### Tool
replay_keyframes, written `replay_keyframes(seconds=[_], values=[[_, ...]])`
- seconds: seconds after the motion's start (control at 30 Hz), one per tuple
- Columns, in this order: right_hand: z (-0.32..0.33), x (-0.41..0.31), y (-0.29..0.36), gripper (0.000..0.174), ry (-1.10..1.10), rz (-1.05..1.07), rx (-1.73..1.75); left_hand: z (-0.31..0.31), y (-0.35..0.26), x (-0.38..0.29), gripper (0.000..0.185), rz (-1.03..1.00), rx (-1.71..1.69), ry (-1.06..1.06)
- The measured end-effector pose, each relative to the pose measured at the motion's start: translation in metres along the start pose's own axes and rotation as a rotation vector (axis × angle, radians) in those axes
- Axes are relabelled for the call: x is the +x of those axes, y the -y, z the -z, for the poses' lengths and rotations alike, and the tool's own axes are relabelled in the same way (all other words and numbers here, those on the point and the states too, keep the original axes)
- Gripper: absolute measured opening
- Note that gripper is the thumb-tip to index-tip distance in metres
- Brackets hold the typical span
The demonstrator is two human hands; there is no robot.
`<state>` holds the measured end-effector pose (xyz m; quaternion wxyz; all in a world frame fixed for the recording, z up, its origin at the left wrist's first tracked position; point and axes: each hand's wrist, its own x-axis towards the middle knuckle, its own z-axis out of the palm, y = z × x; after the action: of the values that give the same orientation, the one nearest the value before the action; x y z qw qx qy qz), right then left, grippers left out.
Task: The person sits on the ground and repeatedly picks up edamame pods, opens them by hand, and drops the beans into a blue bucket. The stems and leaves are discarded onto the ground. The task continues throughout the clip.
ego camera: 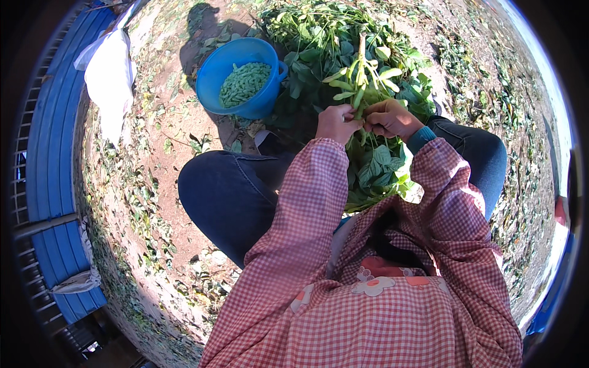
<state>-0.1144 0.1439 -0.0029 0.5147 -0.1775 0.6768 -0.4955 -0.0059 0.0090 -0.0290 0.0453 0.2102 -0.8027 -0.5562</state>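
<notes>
Both my hands meet on a leafy bean plant (360,76) that carries several green pods and a bare stem end pointing away from me. My left hand (338,123) pinches a pod (358,100) between thumb and fingers. Close beside it, my right hand (391,120) is closed on the plant's pods or stems; its fingers hide which. The plant's leaves (375,166) hang down between my knees. To the left of the plants stands a blue plastic basin (210,87) with green pods (245,84) inside.
A heap of leafy plants (313,60) lies beyond my hands. My bent knees flank the work. A white sack (108,76) lies at the left, beside blue corrugated panels (53,138). Leaf litter (147,207) covers much of the ground.
</notes>
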Motion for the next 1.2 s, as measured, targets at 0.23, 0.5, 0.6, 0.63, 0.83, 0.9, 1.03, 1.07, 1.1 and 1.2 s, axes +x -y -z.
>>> replay_keyframes(seconds=[0.23, 0.5, 0.6, 0.63, 0.83, 0.9, 1.03, 1.07, 1.1, 1.2], values=[[-0.004, 0.000, 0.000, 0.016, 0.006, 0.061, -0.085, -0.001, 0.005, 0.004, 0.030, -0.010, 0.054, -0.009], [0.011, 0.001, -0.006, 0.018, 0.046, 0.026, 0.105, -0.006, 0.014, 0.006, 0.025, 0.356, -0.867, 0.112], [0.016, 0.004, -0.006, 0.020, 0.008, -0.092, 0.129, -0.007, 0.012, 0.003, 0.023, 0.327, -0.827, 0.147], [0.016, 0.005, -0.007, 0.022, 0.020, -0.027, 0.156, -0.006, 0.012, 0.004, 0.022, 0.326, -0.787, 0.169], [0.006, 0.009, -0.011, 0.034, -0.332, 0.003, 0.002, -0.005, 0.012, 0.005, 0.021, 0.340, -0.731, 0.286], [0.005, 0.009, -0.010, 0.031, -0.303, 0.005, 0.063, -0.006, 0.012, 0.005, 0.020, 0.351, -0.730, 0.279], [0.003, 0.008, -0.008, 0.027, -0.256, -0.035, 0.155, -0.008, 0.009, 0.003, 0.017, 0.362, -0.692, 0.250], [0.002, 0.008, -0.008, 0.025, -0.224, -0.030, 0.184, -0.008, 0.009, 0.003, 0.016, 0.346, -0.676, 0.247], [0.002, 0.008, -0.009, 0.024, -0.250, -0.038, 0.172, -0.009, 0.008, 0.003, 0.015, 0.329, -0.664, 0.243], [0.002, 0.009, -0.008, 0.022, -0.228, -0.036, 0.165, -0.008, 0.007, 0.005, 0.014, 0.393, -0.674, 0.282]])
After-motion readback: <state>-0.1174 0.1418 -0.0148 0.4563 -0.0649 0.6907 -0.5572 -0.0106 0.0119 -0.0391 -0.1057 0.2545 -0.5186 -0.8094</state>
